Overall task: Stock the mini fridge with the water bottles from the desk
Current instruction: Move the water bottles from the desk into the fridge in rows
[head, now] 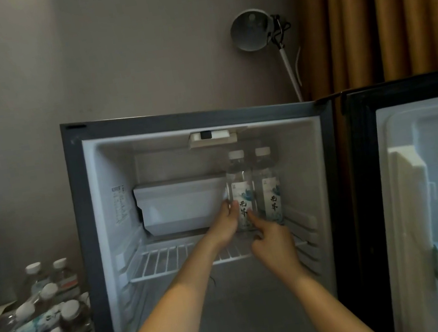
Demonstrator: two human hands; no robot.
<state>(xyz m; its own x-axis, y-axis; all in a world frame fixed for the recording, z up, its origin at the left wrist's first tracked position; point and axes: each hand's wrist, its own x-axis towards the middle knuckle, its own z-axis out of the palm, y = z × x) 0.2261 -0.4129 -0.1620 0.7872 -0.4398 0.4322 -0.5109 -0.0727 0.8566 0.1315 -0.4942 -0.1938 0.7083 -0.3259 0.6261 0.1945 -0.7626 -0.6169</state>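
The mini fridge (85, 214) stands open, its door (429, 191) swung out to the right. Two clear water bottles with white caps stand upright at the right end of the wire shelf (166, 259). My left hand (225, 227) wraps around the lower part of the left bottle (239, 179). My right hand (273, 245) points a forefinger at that same bottle's label and touches it. The second bottle (267, 184) stands beside it, against the fridge's right wall. Several more bottles (44, 314) lie heaped on the desk at the lower left.
A white freezer box (180, 202) fills the upper left of the fridge, right beside the held bottle. The left part of the wire shelf and the fridge floor (247, 303) are bare. A desk lamp (251, 30) stands behind the fridge, by brown curtains (387, 9).
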